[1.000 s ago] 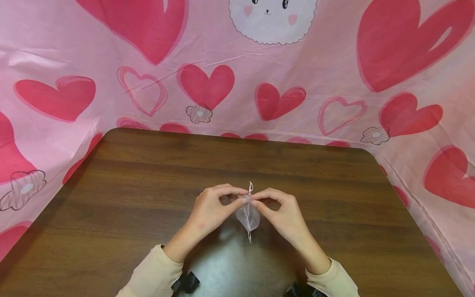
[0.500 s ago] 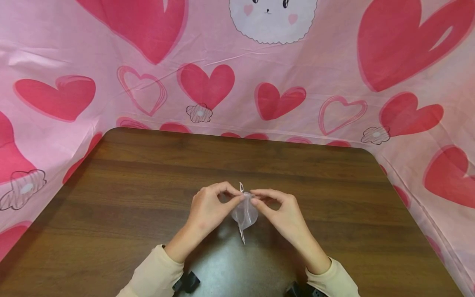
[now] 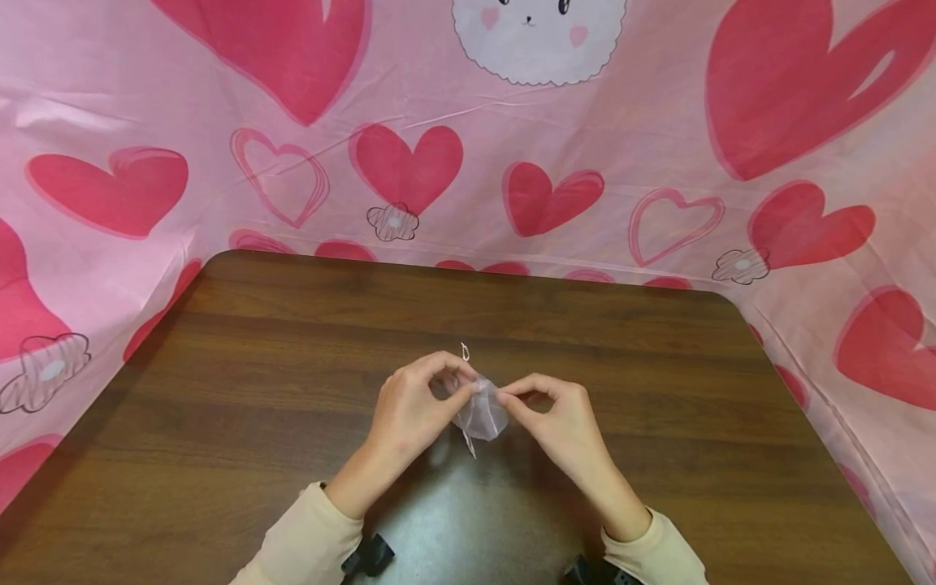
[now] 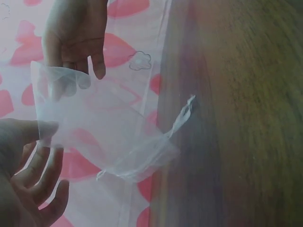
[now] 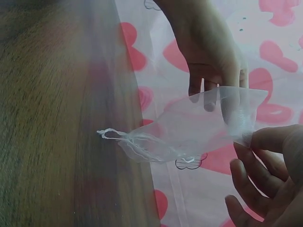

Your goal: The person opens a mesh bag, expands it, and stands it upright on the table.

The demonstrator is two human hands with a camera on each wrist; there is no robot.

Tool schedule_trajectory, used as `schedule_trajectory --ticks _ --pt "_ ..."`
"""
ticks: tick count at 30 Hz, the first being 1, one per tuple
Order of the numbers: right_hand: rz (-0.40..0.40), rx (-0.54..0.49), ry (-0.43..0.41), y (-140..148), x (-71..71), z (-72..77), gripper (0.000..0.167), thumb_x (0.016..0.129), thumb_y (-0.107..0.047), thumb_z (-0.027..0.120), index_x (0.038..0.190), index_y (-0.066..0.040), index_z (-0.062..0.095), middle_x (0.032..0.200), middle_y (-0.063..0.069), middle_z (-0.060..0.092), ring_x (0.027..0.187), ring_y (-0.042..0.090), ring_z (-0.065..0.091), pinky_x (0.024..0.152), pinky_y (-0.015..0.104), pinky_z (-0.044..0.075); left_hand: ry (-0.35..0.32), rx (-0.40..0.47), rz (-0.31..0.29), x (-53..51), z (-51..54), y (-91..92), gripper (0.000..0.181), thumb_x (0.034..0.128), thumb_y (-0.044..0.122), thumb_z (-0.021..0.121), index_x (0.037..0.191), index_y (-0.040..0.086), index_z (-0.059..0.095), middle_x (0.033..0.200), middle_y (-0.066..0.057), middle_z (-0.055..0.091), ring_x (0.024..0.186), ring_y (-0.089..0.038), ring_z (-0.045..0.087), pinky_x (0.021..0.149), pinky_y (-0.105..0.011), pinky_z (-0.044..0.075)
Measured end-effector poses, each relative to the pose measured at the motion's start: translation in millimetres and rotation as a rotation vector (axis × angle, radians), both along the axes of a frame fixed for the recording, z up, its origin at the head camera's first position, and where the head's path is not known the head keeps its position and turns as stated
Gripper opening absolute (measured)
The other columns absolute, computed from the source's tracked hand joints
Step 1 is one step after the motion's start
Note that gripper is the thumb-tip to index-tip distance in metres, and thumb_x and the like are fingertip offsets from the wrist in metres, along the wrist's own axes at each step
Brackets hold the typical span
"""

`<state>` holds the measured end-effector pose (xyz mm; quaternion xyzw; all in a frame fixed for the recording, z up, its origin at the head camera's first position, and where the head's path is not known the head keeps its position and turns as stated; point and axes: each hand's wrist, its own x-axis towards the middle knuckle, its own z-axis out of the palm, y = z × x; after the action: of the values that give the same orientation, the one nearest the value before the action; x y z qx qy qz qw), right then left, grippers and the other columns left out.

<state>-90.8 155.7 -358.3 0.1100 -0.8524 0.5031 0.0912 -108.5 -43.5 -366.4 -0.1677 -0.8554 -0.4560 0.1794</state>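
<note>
A small sheer white drawstring pouch [image 3: 484, 416] is held above the table between both hands. My left hand [image 3: 409, 410] pinches one side of it between thumb and fingers; some of its fingertips show through the fabric in the right wrist view. My right hand [image 3: 559, 416] pinches the opposite corner with thumb and index finger. In the left wrist view the pouch [image 4: 104, 123] spreads out from the pinched edge. Its gathered end, with a white drawstring [image 4: 182, 116], points towards the table. In the right wrist view a drawstring loop [image 5: 112, 134] sticks out from that end.
A dark brown wooden table [image 3: 329, 325] lies beneath the hands. Behind and beside it hangs a pink cloth [image 3: 483, 106] printed with hearts. Black devices [image 3: 369, 556] sit at the wrists, by the cream sleeves.
The pouch has turned and shifted a little to the left, its drawstring ends moving left with it. The left fingers have moved slightly up over it. The right hand has barely moved.
</note>
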Motion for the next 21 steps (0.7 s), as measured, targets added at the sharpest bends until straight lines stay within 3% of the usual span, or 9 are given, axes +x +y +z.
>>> schedule_trajectory --ticks 3,10,14,21 --pt "-0.005 0.004 0.018 0.1 -1.0 -0.6 0.006 0.082 -0.011 0.082 0.084 -0.014 0.078 0.080 -0.008 0.072 0.073 0.011 0.064 0.065 0.029 0.050 -0.013 0.012 -0.041 0.3 -0.3 0.6 0.018 0.0789 0.013 0.084 0.088 0.023 0.073 0.077 0.016 0.064 0.069 -0.005 0.061 0.065 -0.034 0.051" --pt "-0.014 0.033 0.106 0.9 -2.4 -3.3 0.013 0.078 -0.007 0.084 0.079 -0.015 0.074 0.075 -0.011 0.069 0.070 0.010 0.062 0.066 0.031 0.051 -0.006 -0.111 -0.063 2.5 -1.0 1.5 0.019 0.0807 0.023 0.084 0.096 0.029 0.074 0.080 0.020 0.062 0.075 -0.006 0.062 0.061 -0.029 0.044" --pt "-0.032 0.099 0.188 1.6 -3.4 -6.0 0.018 0.075 -0.006 0.086 0.076 -0.017 0.072 0.075 -0.013 0.068 0.070 0.010 0.062 0.066 0.032 0.052 0.006 -0.131 -0.081 3.2 -0.4 1.4 0.024 0.0785 0.029 0.085 0.099 0.032 0.074 0.083 0.023 0.059 0.077 -0.002 0.059 0.059 -0.028 0.043" --pt "-0.016 0.159 0.277 1.1 -4.2 -7.1 0.018 0.074 -0.005 0.086 0.079 -0.017 0.073 0.076 -0.011 0.069 0.071 0.012 0.065 0.065 0.036 0.053 0.120 -0.148 -0.090 3.0 0.4 1.0 0.016 0.0805 0.030 0.084 0.096 0.029 0.078 0.095 0.021 0.063 0.082 -0.001 0.062 0.057 -0.025 0.044"
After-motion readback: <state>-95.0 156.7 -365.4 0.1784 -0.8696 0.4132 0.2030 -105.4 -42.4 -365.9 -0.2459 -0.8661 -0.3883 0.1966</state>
